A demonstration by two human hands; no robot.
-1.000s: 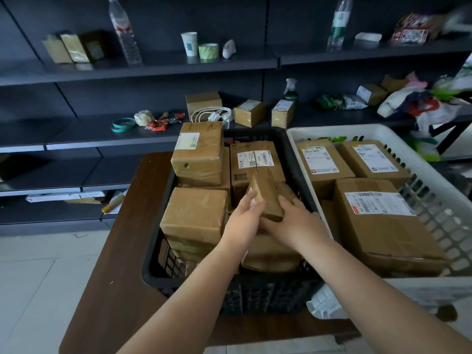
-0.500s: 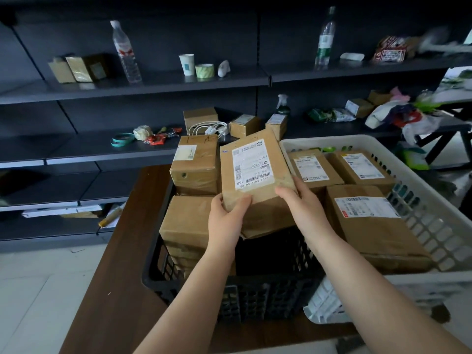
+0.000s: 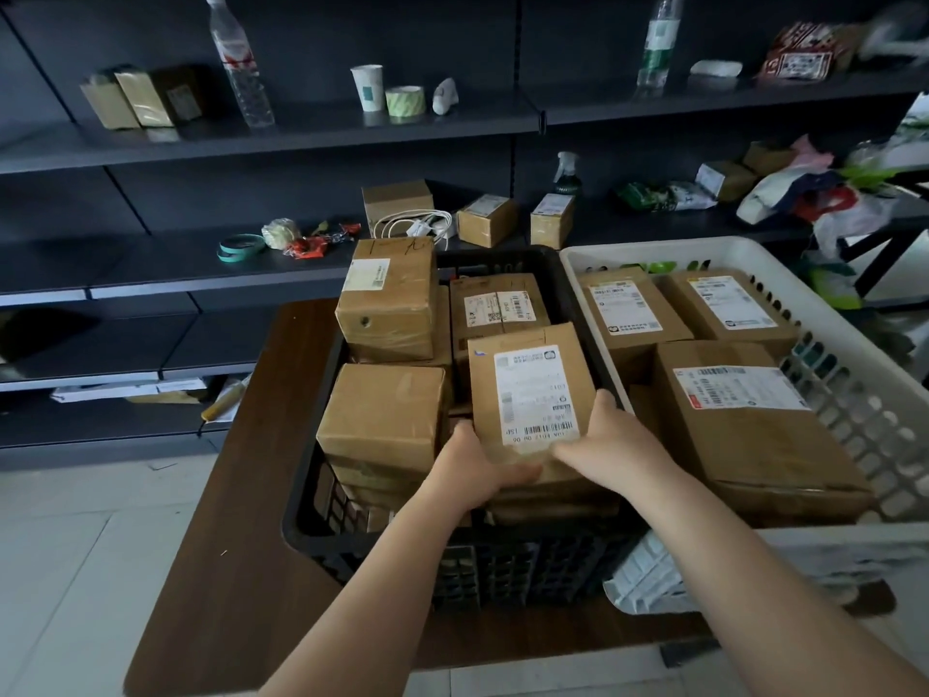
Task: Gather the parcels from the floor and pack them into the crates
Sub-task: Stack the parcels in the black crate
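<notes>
Parcel (image 3: 528,399) is gripped at its near corners by left hand (image 3: 477,465) and right hand (image 3: 603,440), label up, inside black crate (image 3: 502,565) beside white crate (image 3: 854,394).

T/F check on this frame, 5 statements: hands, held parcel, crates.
1. Both hands, left hand and right hand, hold the labelled parcel. True.
2. The parcel is over the white crate. False: it is over the black crate.
3. The parcel's label faces up. True.
4. The white crate is empty. False: it holds several parcels.
5. Both crates sit on the floor. False: they sit on a brown table.
</notes>
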